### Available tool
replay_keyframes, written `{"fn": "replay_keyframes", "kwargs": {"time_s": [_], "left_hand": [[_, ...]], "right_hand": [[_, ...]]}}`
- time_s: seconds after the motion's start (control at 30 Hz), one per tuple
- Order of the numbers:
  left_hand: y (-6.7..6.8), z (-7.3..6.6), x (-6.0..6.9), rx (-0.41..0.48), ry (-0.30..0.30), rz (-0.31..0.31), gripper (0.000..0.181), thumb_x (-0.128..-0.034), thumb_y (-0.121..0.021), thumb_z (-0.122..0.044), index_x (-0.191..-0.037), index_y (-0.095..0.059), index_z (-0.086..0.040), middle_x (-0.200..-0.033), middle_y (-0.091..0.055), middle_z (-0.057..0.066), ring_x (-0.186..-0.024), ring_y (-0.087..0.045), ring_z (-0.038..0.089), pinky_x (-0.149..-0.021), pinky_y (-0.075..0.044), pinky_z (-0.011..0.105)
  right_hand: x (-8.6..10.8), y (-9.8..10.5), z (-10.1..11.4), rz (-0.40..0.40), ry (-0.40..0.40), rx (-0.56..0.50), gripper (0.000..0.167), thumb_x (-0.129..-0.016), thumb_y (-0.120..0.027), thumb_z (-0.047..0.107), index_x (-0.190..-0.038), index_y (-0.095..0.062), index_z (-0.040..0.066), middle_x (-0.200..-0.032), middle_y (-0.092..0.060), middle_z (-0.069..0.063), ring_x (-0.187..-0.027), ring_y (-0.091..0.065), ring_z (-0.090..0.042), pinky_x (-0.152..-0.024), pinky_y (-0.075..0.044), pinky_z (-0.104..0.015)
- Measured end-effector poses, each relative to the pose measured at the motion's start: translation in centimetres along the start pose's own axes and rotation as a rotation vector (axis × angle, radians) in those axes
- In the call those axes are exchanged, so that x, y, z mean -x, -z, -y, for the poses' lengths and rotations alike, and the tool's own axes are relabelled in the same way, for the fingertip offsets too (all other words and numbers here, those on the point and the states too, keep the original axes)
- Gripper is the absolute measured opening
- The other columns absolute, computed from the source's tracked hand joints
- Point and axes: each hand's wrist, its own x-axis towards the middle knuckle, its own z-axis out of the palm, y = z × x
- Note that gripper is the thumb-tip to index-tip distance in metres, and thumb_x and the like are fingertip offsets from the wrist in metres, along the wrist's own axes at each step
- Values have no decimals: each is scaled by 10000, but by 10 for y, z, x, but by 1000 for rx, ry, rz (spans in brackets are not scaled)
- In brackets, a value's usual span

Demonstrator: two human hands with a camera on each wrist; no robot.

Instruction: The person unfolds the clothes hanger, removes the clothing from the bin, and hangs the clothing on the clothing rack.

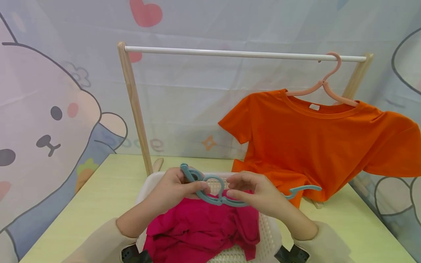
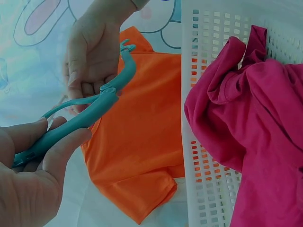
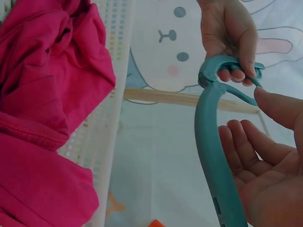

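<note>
A light blue folding clothes hanger [image 1: 215, 200] is held above the basket, its joint and curved hook in the middle. My left hand [image 1: 175, 188] pinches one arm of it between thumb and fingers, also plain in the left wrist view. My right hand [image 1: 256, 188] is at the other arm. In the right wrist view its thumb is by the hook and its loosely bent fingers are behind the hanger, with a gap between thumb and fingers; contact is hard to tell. Below lies a crumpled magenta garment [image 1: 204, 226] in a white perforated basket [image 1: 272, 233].
Behind the basket stands a rack with a white rod [image 1: 230, 53] and wooden legs [image 1: 136, 109]. At its right end an orange T-shirt [image 1: 312, 142] hangs on a pink hanger [image 1: 307, 90]. A pale yellow table [image 1: 82, 204] lies beneath; a cartoon-printed cloth [image 1: 184, 109] covers the back.
</note>
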Motion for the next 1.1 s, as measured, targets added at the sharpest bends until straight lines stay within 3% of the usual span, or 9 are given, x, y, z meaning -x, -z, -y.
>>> {"fn": "replay_keyframes", "kwargs": {"time_s": [0.3, 0.47, 0.83, 1.1], "left_hand": [[-4, -1, -4, 7, 1, 14, 235, -900, -682, -115, -940, -667, 115, -839, -715, 152, -795, -701, 152, -787, -579, 362], [-4, -1, -5, 6, -7, 13, 236, -899, -684, -118, -943, -671, 114, -852, -713, 179, -795, -702, 154, -783, -580, 362], [-4, 0, -4, 16, -10, 10, 236, -899, -683, -114, -939, -673, 118, -816, -714, 89, -790, -700, 145, -775, -582, 367], [-4, -1, -2, 40, -13, -9, 265, -894, -691, -128, -980, -667, 122, -849, -717, 93, -840, -710, 190, -789, -578, 365]], "right_hand": [[-6, -8, -4, 88, 115, 49, 134, -865, -729, 156, -969, -699, 78, -870, -663, -19, -778, -632, -110, -717, -556, -282], [-7, -9, -4, 101, 122, 103, 55, -866, -729, 170, -882, -700, 126, -812, -662, 45, -757, -602, -78, -676, -545, -268], [-4, -11, -4, 100, 127, 128, 73, -858, -738, 159, -886, -728, 93, -833, -670, 27, -753, -588, -67, -710, -557, -266], [-5, -11, -4, 51, 247, 201, 27, -858, -733, 127, -873, -732, 105, -830, -667, 38, -751, -572, -57, -668, -542, -244]]}}
